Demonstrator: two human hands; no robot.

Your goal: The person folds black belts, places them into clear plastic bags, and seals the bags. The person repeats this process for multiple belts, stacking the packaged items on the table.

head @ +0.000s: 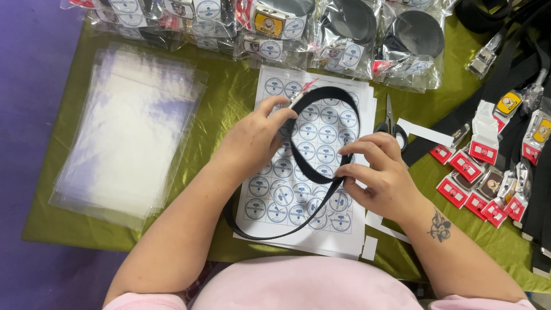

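Note:
A black webbing belt [310, 166] curves in a loop over a white sheet of round stickers [304, 229] on the green cloth. My left hand [252, 140] pinches the belt's tip near the sheet's top, where a small red tag sticks out. At the loop's right side, the fingers of my right hand [376, 172] grip the strap. The belt's lower part trails down towards my body.
A stack of clear plastic bags [129, 129] lies at the left. Bagged belts [344, 40] line the far edge. Scissors [391, 127] rest right of the sheet. Loose black belts with red-tagged buckles [488, 172] crowd the right side. Paper scraps [370, 247] lie near me.

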